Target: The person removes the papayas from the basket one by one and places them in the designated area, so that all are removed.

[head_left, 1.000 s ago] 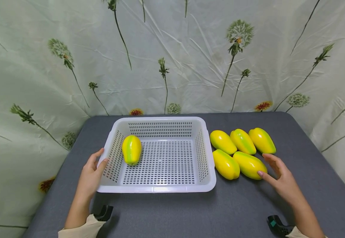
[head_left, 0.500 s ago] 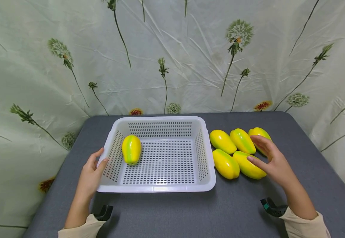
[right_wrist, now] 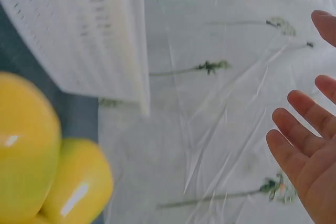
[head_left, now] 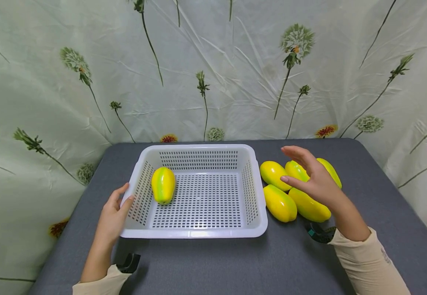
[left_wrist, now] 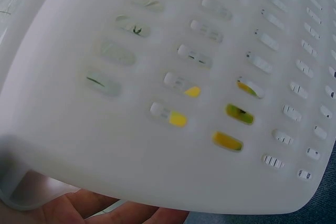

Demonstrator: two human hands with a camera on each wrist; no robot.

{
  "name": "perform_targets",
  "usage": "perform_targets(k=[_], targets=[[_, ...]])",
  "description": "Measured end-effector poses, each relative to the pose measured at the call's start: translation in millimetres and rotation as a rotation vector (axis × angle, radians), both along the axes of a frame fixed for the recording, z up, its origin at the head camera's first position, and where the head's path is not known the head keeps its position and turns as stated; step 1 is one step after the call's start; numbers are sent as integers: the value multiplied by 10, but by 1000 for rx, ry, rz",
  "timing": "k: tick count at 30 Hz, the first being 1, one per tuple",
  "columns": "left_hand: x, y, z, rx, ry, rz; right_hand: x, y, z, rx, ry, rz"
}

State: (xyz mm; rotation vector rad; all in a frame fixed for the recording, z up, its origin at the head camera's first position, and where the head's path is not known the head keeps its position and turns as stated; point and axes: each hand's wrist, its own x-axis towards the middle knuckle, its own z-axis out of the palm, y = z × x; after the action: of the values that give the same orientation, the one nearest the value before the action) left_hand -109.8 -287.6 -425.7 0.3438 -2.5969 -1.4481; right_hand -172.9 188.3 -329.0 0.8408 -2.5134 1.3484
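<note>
My left hand (head_left: 111, 216) holds the left rim of a white perforated plastic basket (head_left: 191, 233). In the left wrist view its fingers (left_wrist: 131, 214) show below the basket's rim. Inside the basket, toward the left, lies one glossy yellow fruit (head_left: 163, 185) with a green stripe, like a mango or papaya. My right hand (head_left: 314, 178) hovers over a group of similar fruits (head_left: 279, 203) right of the basket, thumb and fingers spread, holding nothing. It partly covers the rear fruits. The right wrist view shows its spread fingers (right_wrist: 302, 129) apart from the blurred fruits (right_wrist: 79, 182).
A grey cloth-covered table (head_left: 217, 266) carries everything. Behind it hangs a pale curtain (head_left: 235, 82) printed with dandelions. Both wrists wear a black device, such as the left one (head_left: 129, 263).
My right hand has risen and moved left and away from me, from beside the front-right fruit to over the fruit group. The left hand, basket and fruits have stayed put.
</note>
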Motion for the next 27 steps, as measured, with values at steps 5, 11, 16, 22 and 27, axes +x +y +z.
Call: perform_targets(k=[5,11,16,22,27], targets=[[80,159,266,-3,-28,8,-96,-207,119,-18,-9,73],[71,141,231,9,-22,7,-229,-477,185,-2,15,154],[-25,-57,-95,14,12,-13,-294,-740,176,12,20,233],[-176,-307,-578,-45,64,19,-372,-1071,115,39,35,340],[-88,-165,-297,-22,24,4,-406,-1338,90,72,18,402]])
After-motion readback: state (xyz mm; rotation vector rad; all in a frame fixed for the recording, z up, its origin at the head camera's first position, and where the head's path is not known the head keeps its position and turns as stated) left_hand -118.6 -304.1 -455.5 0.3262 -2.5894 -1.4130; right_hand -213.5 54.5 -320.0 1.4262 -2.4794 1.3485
